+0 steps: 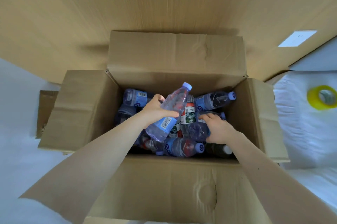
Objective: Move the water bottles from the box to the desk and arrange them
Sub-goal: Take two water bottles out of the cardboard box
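Note:
An open cardboard box [85,107] sits below me, holding several clear water bottles with light purple caps and blue or red labels. My left hand [155,109] grips one clear bottle [173,103] round its middle and holds it tilted above the pile, cap pointing up and away. My right hand [218,128] reaches into the box and curls round another bottle [195,129] that lies on the heap. More bottles lie at the back right [215,100], back left [135,97] and front [180,148] of the box.
The box's four flaps stand open; the near flap [173,187] lies under my forearms. A big cardboard sheet [145,4] rises behind the box. A yellow tape roll [321,97] rests on white wrapping at the right. White floor shows at the left.

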{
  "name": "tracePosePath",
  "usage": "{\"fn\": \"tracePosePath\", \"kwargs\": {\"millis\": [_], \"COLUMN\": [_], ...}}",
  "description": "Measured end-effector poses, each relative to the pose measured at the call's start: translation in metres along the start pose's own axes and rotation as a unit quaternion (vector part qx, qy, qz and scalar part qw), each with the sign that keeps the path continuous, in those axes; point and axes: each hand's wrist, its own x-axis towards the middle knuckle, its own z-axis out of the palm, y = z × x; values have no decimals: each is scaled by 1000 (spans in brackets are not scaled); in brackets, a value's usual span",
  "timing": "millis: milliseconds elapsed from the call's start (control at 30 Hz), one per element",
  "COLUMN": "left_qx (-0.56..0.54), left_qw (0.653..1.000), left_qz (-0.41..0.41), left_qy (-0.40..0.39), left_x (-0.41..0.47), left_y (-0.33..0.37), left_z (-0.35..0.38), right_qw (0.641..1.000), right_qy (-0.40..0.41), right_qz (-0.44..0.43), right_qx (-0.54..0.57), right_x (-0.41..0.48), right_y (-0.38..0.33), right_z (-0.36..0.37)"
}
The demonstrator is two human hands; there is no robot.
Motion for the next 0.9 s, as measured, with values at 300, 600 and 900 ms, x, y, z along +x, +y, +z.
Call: {"fn": "tracePosePath", "kwargs": {"millis": [300,600,900], "left_qx": [-15,-18,-2], "left_qw": [999,999,1000], "left_qz": [-35,-35,10], "left_qy": [-16,11,27], "left_x": [19,18,-9], "left_y": [-14,-13,4], "left_z": [10,2,-10], "right_qw": [999,997,986], "right_qy": [-24,-11,84], "right_qz": [18,18,136], "right_qx": [-25,-75,-36], "right_x": [25,24,-26], "right_y": [-2,-9,-28], "right_z": [23,17,-31]}}
